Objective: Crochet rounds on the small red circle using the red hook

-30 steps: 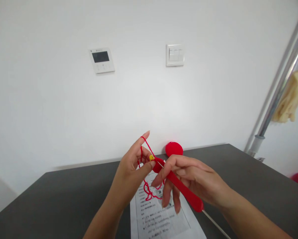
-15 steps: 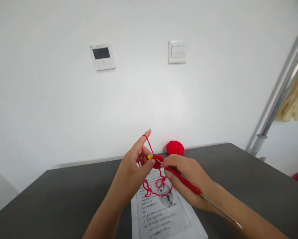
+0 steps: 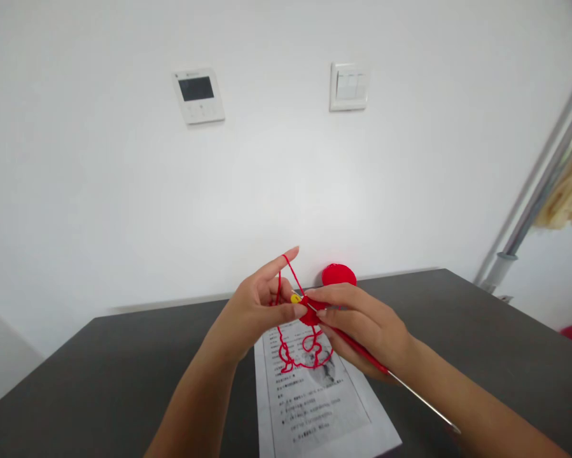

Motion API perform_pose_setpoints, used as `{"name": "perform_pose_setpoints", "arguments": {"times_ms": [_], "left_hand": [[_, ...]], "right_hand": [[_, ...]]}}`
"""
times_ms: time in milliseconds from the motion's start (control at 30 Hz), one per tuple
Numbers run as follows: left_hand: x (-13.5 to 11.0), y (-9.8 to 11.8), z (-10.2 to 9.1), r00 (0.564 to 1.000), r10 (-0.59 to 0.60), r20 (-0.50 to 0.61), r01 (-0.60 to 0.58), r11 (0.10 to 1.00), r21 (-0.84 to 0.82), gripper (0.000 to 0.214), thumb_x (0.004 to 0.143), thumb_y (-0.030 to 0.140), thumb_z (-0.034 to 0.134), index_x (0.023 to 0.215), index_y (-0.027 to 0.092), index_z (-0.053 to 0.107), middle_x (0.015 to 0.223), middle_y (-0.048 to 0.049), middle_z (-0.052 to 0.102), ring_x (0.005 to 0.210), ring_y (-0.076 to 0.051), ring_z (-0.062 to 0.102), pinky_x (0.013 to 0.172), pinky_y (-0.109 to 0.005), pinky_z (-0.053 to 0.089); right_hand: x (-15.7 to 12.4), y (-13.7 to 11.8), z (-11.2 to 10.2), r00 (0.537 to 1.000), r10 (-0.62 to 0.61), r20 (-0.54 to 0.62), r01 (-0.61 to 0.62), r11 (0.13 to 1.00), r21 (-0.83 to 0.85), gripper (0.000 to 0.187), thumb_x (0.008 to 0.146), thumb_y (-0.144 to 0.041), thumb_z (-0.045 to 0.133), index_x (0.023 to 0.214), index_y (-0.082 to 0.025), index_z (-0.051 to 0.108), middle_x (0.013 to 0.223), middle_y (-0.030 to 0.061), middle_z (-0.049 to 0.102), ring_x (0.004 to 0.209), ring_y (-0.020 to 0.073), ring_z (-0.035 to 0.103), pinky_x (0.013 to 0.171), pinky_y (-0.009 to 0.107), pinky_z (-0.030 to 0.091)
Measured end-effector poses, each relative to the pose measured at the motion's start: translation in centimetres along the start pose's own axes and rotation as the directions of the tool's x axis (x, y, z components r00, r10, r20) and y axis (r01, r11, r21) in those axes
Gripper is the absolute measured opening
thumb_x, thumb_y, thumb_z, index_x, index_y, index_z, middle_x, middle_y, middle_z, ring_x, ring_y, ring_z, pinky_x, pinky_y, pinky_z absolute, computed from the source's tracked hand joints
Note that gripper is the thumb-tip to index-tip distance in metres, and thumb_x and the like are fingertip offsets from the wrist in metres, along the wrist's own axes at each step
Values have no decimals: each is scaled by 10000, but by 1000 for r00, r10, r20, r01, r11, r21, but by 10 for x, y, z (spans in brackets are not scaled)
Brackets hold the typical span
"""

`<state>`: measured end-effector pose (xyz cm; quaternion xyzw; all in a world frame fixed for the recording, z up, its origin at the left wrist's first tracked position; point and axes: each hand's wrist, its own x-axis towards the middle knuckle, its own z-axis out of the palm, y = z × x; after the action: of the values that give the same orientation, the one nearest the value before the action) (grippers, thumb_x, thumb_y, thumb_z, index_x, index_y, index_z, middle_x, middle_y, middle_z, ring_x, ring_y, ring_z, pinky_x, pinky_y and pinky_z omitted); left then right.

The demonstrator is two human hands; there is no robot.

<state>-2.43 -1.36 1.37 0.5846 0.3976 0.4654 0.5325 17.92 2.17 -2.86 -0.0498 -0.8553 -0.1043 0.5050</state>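
Observation:
My left hand [image 3: 261,302] pinches a small piece of red crochet [image 3: 309,316] between thumb and fingers, its index finger raised with red yarn [image 3: 294,273] looped over it. A yellow stitch marker [image 3: 296,298] sits at the edge of the piece. My right hand [image 3: 366,318] is closed around the red handle of a crochet hook [image 3: 362,352], whose metal tip meets the crochet. The hook's long metal back end points down to the right. Loose yarn trails below the hands onto a printed sheet [image 3: 324,420].
The sheet lies on a dark table [image 3: 137,369] against a white wall. Behind my right hand rests a red yarn ball [image 3: 339,275]. On the wall are a control panel [image 3: 200,97] and a light switch [image 3: 350,86]. A metal pole [image 3: 534,210] stands at the right.
My right hand has come closer to the left, its fingers now at the crochet's edge. Both hands and the crochet sit slightly further right in the picture; the camera view has shifted a little.

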Motion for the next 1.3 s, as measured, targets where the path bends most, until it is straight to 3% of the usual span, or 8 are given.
{"name": "perform_pose_setpoints", "arguments": {"times_ms": [133, 367, 600, 767, 900, 1000, 1100, 1300], "left_hand": [[4, -1, 8, 991, 51, -126, -50, 999, 11, 900, 717, 393, 798, 1484, 101, 430, 713, 23, 591, 665, -132, 513, 663, -286, 409], [7, -7, 22, 882, 315, -350, -243, 941, 235, 413, 784, 276, 717, 1181, 161, 718, 695, 52, 539, 648, -99, 478, 646, -249, 408], [6, -13, 28, 811, 412, -415, -291, 900, 325, 256, 773, 210, 705, 1018, 212, 778, 717, 45, 589, 661, -104, 508, 670, -245, 445], [8, -14, 31, 770, 467, -435, -326, 874, 362, 93, 747, 166, 693, 665, 189, 656, 970, -22, 758, 682, -119, 563, 666, -267, 456], [13, -18, 31, 780, 458, -427, -320, 878, 357, 195, 738, 164, 698, 585, 186, 579, 1058, -41, 770, 705, -128, 584, 654, -270, 449], [19, -22, 24, 825, 384, -414, -292, 918, 270, 42, 719, 182, 734, 694, 187, 701, 845, -1, 741, 657, -114, 558, 642, -255, 443], [24, -21, 10, 908, 250, -337, -220, 967, 126, 225, 698, 227, 781, 921, 197, 789, 602, 50, 618, 605, -104, 541, 635, -232, 443], [24, -9, -20, 955, 152, -256, -157, 988, 0, 376, 737, 470, 772, 576, 134, 721, 718, -91, 737, 734, -180, 657, 733, -282, 524]], "right_hand": [[3, -1, -3, 981, 194, -24, -187, 965, 187, 245, 895, -39, 568, 1080, -197, 595, 1108, 105, 702, 989, 168, 711, 834, 279, 619], [7, -2, -3, 895, 424, 136, -419, 698, 581, 200, 844, -20, 574, 901, -208, 611, 984, 50, 727, 898, 148, 707, 795, 278, 586], [7, -1, -8, 907, 369, 203, -415, 701, 580, 155, 843, -26, 650, 886, -172, 681, 939, 74, 758, 880, 145, 728, 819, 270, 591], [7, 2, -12, 877, 379, 296, -476, 593, 649, 139, 832, -30, 658, 847, -164, 693, 947, 77, 767, 911, 155, 737, 813, 270, 607], [5, 6, -13, 864, 369, 344, -498, 519, 695, 132, 820, -32, 664, 856, -155, 694, 968, 82, 766, 934, 157, 739, 814, 263, 608], [4, 8, -13, 859, 365, 359, -508, 531, 678, 136, 815, -28, 655, 848, -156, 685, 973, 83, 767, 925, 157, 743, 793, 259, 612], [5, 9, -12, 875, 382, 299, -483, 642, 595, 125, 839, -52, 649, 872, -171, 669, 966, 79, 777, 891, 154, 752, 775, 256, 609], [5, 11, -18, 938, 287, 194, -343, 847, 407, 159, 891, -72, 609, 989, -190, 651, 1090, 105, 770, 994, 161, 734, 879, 287, 584]]}}
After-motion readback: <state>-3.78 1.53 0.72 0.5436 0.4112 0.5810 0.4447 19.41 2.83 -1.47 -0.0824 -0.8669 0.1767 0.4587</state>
